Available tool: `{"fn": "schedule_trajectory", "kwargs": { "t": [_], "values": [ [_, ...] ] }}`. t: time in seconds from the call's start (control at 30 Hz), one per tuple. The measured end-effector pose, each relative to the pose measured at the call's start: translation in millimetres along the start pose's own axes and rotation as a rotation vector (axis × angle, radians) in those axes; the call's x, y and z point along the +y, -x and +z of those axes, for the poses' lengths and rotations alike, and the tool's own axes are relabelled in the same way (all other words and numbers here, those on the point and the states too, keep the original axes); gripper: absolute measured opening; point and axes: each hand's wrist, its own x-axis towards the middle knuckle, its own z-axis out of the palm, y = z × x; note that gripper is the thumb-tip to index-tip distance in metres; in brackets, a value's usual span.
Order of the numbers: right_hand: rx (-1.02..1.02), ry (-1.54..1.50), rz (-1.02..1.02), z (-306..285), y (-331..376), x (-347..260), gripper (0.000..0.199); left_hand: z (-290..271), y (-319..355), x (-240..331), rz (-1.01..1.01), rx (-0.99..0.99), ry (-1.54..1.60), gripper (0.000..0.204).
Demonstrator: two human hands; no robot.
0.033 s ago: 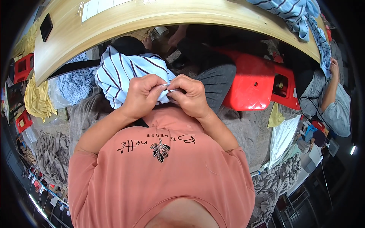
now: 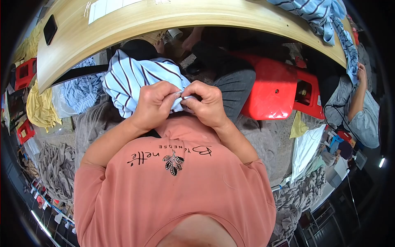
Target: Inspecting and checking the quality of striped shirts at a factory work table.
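A light blue cloth with dark stripes [image 2: 140, 76] lies bunched over my lap, its garment kind not clear from here. My left hand [image 2: 155, 103] pinches an edge of it between thumb and forefinger. Close against it, my right hand [image 2: 205, 103] pinches the same edge, the fingertips of both hands almost touching. A small pale bit of fabric shows between the fingertips; its details are too small to make out. Most of the cloth spreads out to the left, beyond my left hand.
Ahead curves a wooden table [image 2: 164, 18], with a black phone [image 2: 50, 29] at its left. Red plastic stools [image 2: 269, 88] stand at right. More striped cloth [image 2: 317, 14] hangs off the table near a co-worker's arm [image 2: 358, 92]. Yellow cloth [image 2: 43, 107] and grey cloth [image 2: 57, 168] lie left.
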Motion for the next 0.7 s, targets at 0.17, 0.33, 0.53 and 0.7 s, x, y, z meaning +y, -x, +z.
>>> {"fn": "schedule_trajectory", "kwargs": {
  "t": [0.17, 0.33, 0.53, 0.7],
  "values": [
    [0.020, -0.147, 0.215, 4.5, -4.0, -5.7, 0.011, 0.8, 1.7, -1.8, 0.297, 0.069, -0.193, 0.012],
    [0.036, -0.018, 0.192, 11.6, -4.8, -1.7, 0.009, -0.4, 0.6, -9.7, 0.444, 0.099, -0.336, 0.018],
    [0.163, 0.240, -0.064, 22.7, -5.6, 9.3, 0.010, -1.1, 2.8, -12.8, 0.527, 0.167, -0.376, 0.019],
    [0.197, 0.572, -0.282, 24.4, -22.6, 15.4, 0.025, -3.1, -3.9, -10.8, 0.456, 0.220, -0.389, 0.016]
  ]
}}
